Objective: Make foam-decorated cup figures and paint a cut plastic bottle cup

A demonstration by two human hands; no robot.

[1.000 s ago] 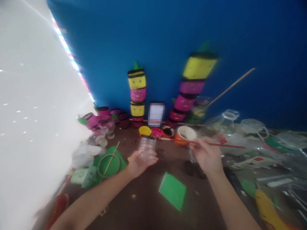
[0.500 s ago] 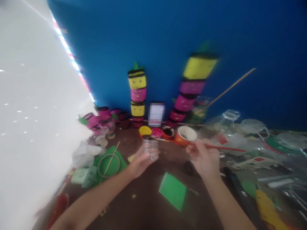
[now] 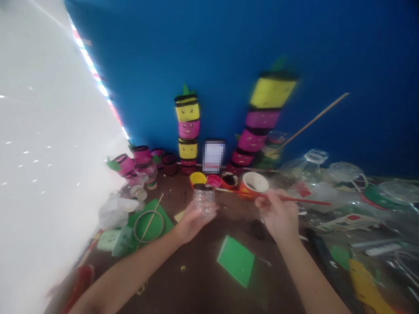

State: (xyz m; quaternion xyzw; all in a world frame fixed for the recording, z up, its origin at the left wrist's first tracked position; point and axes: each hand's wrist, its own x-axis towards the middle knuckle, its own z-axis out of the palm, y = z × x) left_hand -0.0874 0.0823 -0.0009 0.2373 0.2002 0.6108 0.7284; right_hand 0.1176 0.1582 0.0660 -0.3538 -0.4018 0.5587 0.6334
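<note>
My left hand (image 3: 193, 222) is wrapped round a small clear plastic cup (image 3: 205, 203) with ridged sides and black paint along its rim. In my right hand (image 3: 278, 213) is a long red paintbrush (image 3: 304, 200), pinched between the fingers and lying nearly level. Its tip points left at the cup's rim; whether it touches is too blurred to tell. Just behind stand paint pots: a yellow one (image 3: 198, 178), a pink one (image 3: 214, 181) and a black one (image 3: 229, 179). A white cup with orange markings (image 3: 255, 182) stands close to my right hand.
Painted yellow and pink stacks (image 3: 188, 131) stand against the blue wall (image 3: 147, 65). Clear plastic bottles (image 3: 314, 168) crowd the right, with a yellow cutter (image 3: 369, 283). A green block (image 3: 236, 261) lies in front. A ring (image 3: 149, 226) and green sheets sit left.
The paintbrush and my right hand have shifted slightly left. The cup has turned or tilted a little in my left hand, showing more of its dark rim.
</note>
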